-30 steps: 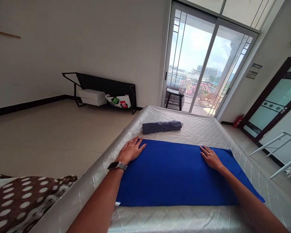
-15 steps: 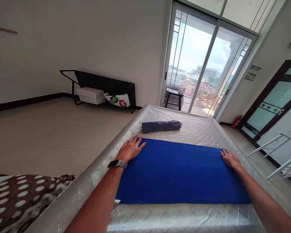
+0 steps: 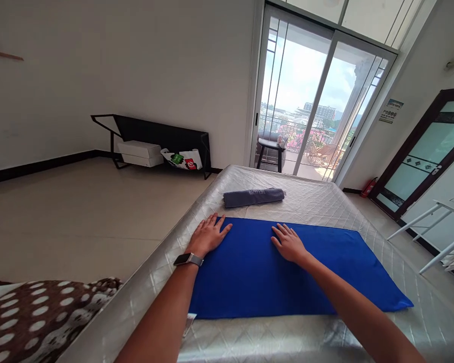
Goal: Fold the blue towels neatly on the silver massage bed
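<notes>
A blue cloth [image 3: 257, 282] lies flat, as a wide rectangle, across a silvery quilted mattress [image 3: 310, 196]. My left hand [image 3: 208, 236], with a watch on the wrist, rests open on the cloth's far left corner, fingers pointing away from me. My right hand [image 3: 289, 243] lies open over the cloth near the middle of its far edge, palm down. A small white label [image 3: 189, 325] sticks out at the near left corner. Beyond the far edge lies a rolled grey towel [image 3: 253, 197] with pale lettering, touched by neither hand.
A brown polka-dot blanket [image 3: 34, 317] is at the lower left. A black metal rack [image 3: 162, 131] with a white box [image 3: 139, 153] stands against the wall. At the right are a white table [image 3: 444, 212] and a red fire extinguisher [image 3: 370, 187].
My right hand has moved left from the cloth's far right corner to the middle of its far side. My left hand stays at the far left corner.
</notes>
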Motion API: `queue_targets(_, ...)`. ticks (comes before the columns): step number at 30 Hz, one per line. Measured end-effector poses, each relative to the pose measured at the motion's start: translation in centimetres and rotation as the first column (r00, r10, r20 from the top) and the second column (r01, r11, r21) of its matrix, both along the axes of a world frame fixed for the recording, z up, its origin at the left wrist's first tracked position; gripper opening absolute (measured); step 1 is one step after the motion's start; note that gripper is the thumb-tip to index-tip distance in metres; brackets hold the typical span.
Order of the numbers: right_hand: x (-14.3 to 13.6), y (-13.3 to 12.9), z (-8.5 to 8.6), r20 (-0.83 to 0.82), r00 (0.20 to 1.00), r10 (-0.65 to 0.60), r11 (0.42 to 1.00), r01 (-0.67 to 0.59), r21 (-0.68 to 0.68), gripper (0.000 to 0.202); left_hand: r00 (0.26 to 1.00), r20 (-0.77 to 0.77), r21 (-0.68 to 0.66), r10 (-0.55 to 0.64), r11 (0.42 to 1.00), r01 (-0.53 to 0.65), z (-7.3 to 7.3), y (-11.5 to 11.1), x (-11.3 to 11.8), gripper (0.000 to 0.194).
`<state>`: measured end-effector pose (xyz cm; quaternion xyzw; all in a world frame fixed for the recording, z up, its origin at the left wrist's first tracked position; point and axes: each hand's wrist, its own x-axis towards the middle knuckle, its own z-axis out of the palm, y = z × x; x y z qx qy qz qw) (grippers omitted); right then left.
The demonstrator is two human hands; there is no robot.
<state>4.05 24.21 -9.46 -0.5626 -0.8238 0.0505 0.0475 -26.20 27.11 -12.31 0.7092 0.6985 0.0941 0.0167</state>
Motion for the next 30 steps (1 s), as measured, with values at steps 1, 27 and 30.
queue_targets(1, 0.2, -0.1, -0.2, -0.001, 1.0, -0.012, 1.0, 0.012, -0.022, 0.056, 1.0, -0.005, 0.007, 0.0, 1.0, 0.0, -0.1, 0.0, -0.1, 0.067)
queue_targets(27, 14.4, -0.1, 1.0, 0.087, 0.921, -0.379, 0.92, 0.366, 0.139, 0.055, 1.0, 0.031, 0.046, 0.0, 0.999, -0.001, 0.0, -0.1, 0.0, 0.064)
queue_targets(30, 7.4, -0.7, 0.6, 0.03, 0.989, -0.146, 0.988, 0.144, 0.046, 0.059, 0.999, 0.031, 0.039, -0.018, 0.999, 0.017, -0.1, -0.2, -0.2, 0.063)
